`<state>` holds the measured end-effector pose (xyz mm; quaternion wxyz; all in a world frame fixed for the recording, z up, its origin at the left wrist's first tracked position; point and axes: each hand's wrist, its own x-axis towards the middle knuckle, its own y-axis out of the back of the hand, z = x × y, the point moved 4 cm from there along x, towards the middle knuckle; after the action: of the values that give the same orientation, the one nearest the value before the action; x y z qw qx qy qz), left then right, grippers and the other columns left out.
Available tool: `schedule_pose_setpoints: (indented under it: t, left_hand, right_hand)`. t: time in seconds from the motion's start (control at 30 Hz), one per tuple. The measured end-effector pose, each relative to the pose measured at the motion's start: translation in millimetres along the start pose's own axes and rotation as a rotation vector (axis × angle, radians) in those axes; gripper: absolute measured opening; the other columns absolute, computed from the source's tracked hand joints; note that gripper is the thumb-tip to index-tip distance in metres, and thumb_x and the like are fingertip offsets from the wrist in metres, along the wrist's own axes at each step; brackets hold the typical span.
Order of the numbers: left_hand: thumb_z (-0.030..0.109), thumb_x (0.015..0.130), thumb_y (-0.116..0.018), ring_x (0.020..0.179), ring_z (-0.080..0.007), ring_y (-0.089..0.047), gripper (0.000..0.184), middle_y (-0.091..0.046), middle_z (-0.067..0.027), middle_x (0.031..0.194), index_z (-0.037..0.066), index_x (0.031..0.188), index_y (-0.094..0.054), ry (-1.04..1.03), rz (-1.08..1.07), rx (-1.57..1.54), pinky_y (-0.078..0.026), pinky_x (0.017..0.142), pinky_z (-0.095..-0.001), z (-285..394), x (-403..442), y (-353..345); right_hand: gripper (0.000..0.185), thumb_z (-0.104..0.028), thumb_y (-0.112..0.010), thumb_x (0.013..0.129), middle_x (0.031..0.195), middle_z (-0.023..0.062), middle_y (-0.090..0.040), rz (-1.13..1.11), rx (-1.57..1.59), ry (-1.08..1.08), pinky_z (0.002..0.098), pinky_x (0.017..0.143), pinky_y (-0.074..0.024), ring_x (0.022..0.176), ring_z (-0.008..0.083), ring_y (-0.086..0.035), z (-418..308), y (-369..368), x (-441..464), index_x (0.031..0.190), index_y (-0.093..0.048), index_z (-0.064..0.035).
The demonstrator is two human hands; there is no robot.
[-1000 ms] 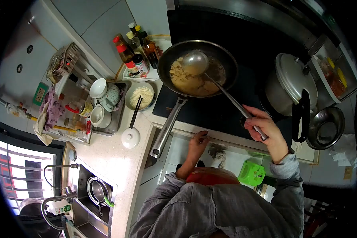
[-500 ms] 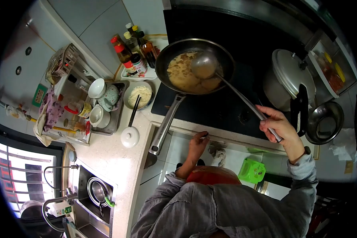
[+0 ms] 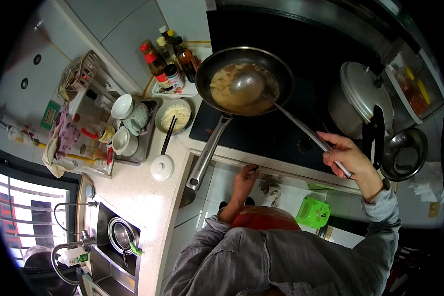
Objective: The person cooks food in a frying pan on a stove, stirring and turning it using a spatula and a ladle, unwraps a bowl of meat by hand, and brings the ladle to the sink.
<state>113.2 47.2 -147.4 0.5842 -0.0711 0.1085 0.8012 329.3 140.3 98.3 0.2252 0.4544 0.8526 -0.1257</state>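
Note:
My right hand [image 3: 347, 160] is closed around the handle of a metal ladle [image 3: 308, 129]. The ladle's bowl rests in the brownish, bubbly liquid [image 3: 222, 96] inside a dark wok [image 3: 281, 64], which sits on the black cooktop [image 3: 261, 135]. The wok's long metal handle [image 3: 207, 158] points toward me, over the counter edge, with no hand on it. By the front edge of the counter, my left hand [image 3: 245, 181] has its fingers curled together. A small dark bit shows at its fingertips, too small to name.
Left of the wok stand a bowl of pale shreds [image 3: 176, 116] with black chopsticks [image 3: 169, 133], a white lid [image 3: 162, 167] and a tray of sauce bottles [image 3: 180, 91]. A pressure cooker [image 3: 352, 101] and a metal basin [image 3: 404, 154] stand right. The sink [image 3: 103, 237] is lower left.
The ladle's bowl has shifted slightly left and lower into the liquid, its underside turned more upward. My right hand still grips the handle; my left hand has hardly moved.

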Motion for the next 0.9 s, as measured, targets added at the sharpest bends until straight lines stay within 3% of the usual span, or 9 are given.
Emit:
schedule_pose_setpoints:
  t: [0.37,0.57,0.67,0.9]
  left_hand:
    - [0.012,0.077,-0.060,0.076,-0.0162,-0.061,0.028,-0.064,-0.0119,0.093,0.003,0.104,-0.060,-0.009,0.026,-0.025,-0.047,0.068,-0.0264,-11,2,1]
    - [0.011,0.078,-0.059,0.075,-0.0146,-0.060,0.027,-0.064,-0.0101,0.092,0.002,0.104,-0.059,-0.015,0.035,-0.103,-0.047,0.067,-0.0254,-7,2,0]
    - [0.011,0.079,-0.059,0.075,-0.0142,-0.059,0.028,-0.064,-0.0097,0.092,0.002,0.104,-0.059,-0.003,0.037,-0.091,-0.047,0.067,-0.0255,-14,5,0]
    - [0.011,0.079,-0.058,0.076,-0.0136,-0.058,0.027,-0.064,-0.0091,0.091,0.002,0.105,-0.059,0.042,0.047,-0.106,-0.046,0.068,-0.0255,-15,5,2]
  right_hand:
    - [0.053,0.000,-0.052,0.079,0.063,0.0092,-0.055,-0.096,-0.027,-0.022,0.0205,0.030,-0.0341,0.035,0.0088,-0.045,-5,-10,4,0.129,-0.035,-0.0016]
    - [0.052,-0.001,-0.051,0.079,0.063,0.0106,-0.056,-0.143,0.135,-0.094,0.0196,0.029,-0.0342,0.035,0.0095,-0.047,-8,-9,10,0.128,-0.036,-0.0006]
    - [0.051,-0.002,-0.051,0.078,0.064,0.0107,-0.056,-0.226,0.281,-0.074,0.0201,0.028,-0.0335,0.035,0.0098,-0.046,-1,-6,16,0.127,-0.037,-0.0001]
    - [0.053,-0.002,-0.052,0.077,0.064,0.0095,-0.055,-0.169,0.263,0.034,0.0212,0.028,-0.0332,0.034,0.0103,-0.046,5,-4,30,0.127,-0.037,-0.0007]
